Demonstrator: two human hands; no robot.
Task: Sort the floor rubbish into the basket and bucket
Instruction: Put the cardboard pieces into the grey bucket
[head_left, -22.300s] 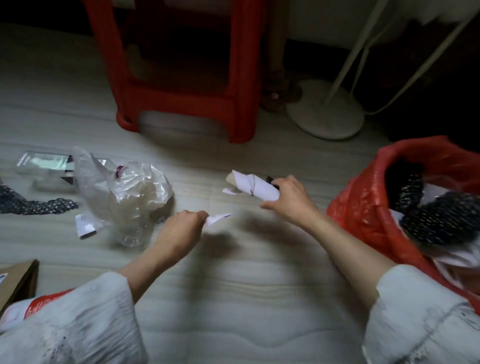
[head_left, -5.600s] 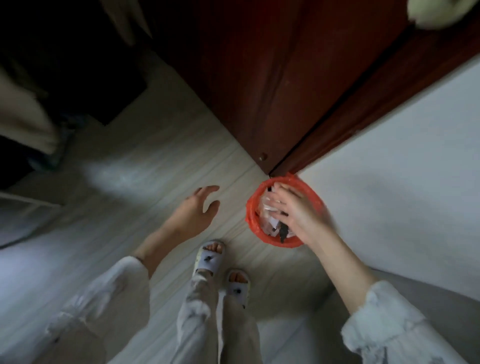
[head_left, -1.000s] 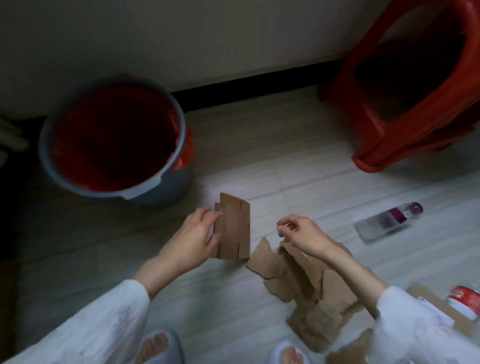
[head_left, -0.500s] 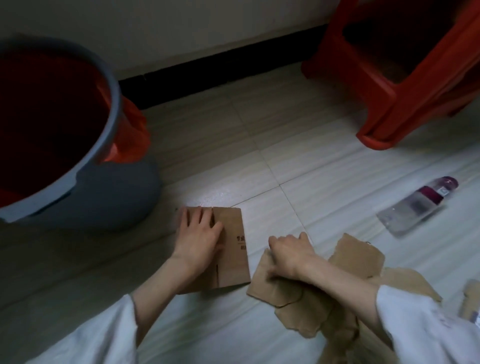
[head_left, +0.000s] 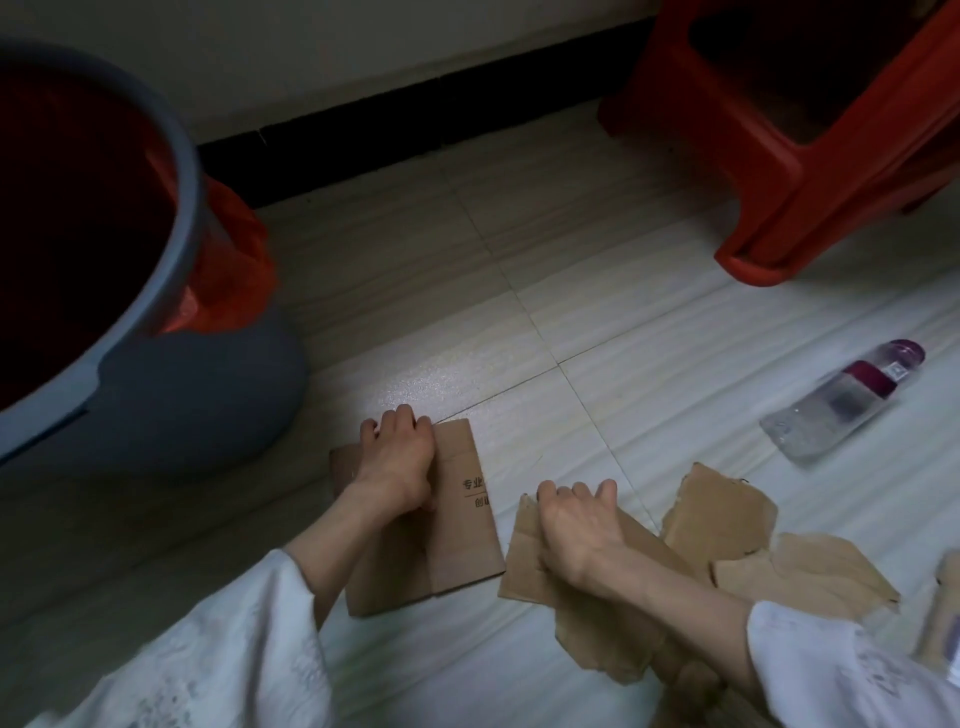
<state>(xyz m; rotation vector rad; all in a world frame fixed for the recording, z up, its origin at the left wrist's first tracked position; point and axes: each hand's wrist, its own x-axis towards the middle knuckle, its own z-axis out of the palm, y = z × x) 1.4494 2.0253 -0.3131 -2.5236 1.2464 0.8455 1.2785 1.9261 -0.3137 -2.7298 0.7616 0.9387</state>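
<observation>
Pale floor tiles (head_left: 597, 291) run to a dark skirting, with a red stool (head_left: 810, 145) at upper right. Only the head view is given. Half a second ago the left hand (head_left: 397, 460) lay flat, fingers straight, on the folded cardboard piece (head_left: 457, 525); now its fingers curl over the piece's far edge, gripping it. The right hand (head_left: 576, 525), knuckles bent much as before, presses on the torn cardboard scraps (head_left: 727, 545), fingertips curled at their far edge, though a true grip cannot be told. Cardboard thus seems about to be lifted. The grey bucket (head_left: 171, 400), lined with a red bag, stands near on the left; a clear plastic bottle (head_left: 841, 410) lies apart on the right, unsorted. No basket is in view.
</observation>
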